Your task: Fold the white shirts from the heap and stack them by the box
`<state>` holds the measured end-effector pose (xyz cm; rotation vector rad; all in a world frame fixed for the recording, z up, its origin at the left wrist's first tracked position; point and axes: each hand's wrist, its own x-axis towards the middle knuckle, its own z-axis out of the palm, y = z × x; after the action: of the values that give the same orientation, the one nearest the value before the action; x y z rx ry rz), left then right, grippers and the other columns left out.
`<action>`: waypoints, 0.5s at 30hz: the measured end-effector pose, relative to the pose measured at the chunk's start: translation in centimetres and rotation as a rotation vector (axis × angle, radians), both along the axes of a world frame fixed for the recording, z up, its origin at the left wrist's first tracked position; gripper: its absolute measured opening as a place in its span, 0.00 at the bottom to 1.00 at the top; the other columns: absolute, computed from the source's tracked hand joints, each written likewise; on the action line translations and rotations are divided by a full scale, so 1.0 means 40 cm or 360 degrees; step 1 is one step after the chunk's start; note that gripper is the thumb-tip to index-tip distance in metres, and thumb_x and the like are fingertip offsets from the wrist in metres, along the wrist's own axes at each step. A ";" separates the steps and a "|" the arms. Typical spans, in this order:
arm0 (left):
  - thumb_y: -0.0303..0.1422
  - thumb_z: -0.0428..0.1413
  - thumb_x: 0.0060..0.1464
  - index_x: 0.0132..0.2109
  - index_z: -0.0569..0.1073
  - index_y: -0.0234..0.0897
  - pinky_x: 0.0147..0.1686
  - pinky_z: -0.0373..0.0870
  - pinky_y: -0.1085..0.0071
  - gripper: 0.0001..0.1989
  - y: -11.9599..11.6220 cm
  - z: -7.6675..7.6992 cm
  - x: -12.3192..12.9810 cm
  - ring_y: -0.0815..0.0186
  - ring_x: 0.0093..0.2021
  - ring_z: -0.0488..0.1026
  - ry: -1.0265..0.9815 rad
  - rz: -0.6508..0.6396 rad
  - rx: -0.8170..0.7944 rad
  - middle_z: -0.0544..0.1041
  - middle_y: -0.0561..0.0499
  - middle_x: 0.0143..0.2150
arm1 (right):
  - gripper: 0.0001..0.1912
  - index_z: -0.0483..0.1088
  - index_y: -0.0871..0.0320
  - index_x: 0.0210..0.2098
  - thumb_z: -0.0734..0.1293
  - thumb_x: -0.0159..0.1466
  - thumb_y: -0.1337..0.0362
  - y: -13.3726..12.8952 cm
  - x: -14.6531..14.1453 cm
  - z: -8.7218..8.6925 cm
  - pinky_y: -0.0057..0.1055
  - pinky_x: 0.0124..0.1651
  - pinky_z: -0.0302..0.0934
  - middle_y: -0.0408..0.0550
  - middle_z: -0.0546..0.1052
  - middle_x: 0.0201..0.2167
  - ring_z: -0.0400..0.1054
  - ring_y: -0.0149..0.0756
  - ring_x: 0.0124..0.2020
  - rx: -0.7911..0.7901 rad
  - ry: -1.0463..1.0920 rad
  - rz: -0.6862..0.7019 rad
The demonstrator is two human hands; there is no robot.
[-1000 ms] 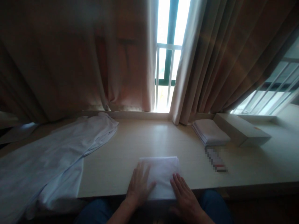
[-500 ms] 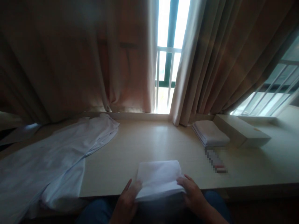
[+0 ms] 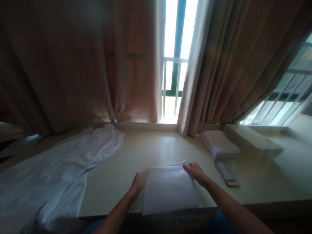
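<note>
A folded white cloth is held up at the front edge of the pale table, its lower part hanging toward me. My left hand grips its upper left corner, the fingers partly hidden by the cloth. At the upper right corner, my right hand pinches the gathered folds between thumb and fingers. Farther back on the right lies a folded white stack. A large loose white cloth spreads over the left side and hangs past the front edge.
The pale tabletop runs below the curtains and a window. A box-like block stands at the back right. Nearer me lies a pixelated flat object. A flat sheet is at the far left.
Both hands have moved forward to the cloth's far corners and lifted them. Its near part now hangs down toward me. The view has tilted slightly upward.
</note>
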<state>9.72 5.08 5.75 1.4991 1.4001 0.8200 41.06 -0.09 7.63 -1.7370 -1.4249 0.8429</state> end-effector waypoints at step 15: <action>0.52 0.52 0.51 0.55 0.71 0.39 0.39 0.69 0.68 0.30 -0.002 -0.121 -0.010 0.61 0.38 0.74 0.0216 0.0247 0.0183 0.77 0.48 0.39 | 0.25 0.75 0.63 0.37 0.65 0.54 0.47 0.007 0.025 -0.140 0.29 0.32 0.63 0.52 0.79 0.33 0.72 0.40 0.32 0.0009 0.0167 -0.0267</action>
<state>9.32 5.02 0.91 1.5727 1.6091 0.9216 42.06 0.20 2.04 -1.7538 -1.1942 0.8253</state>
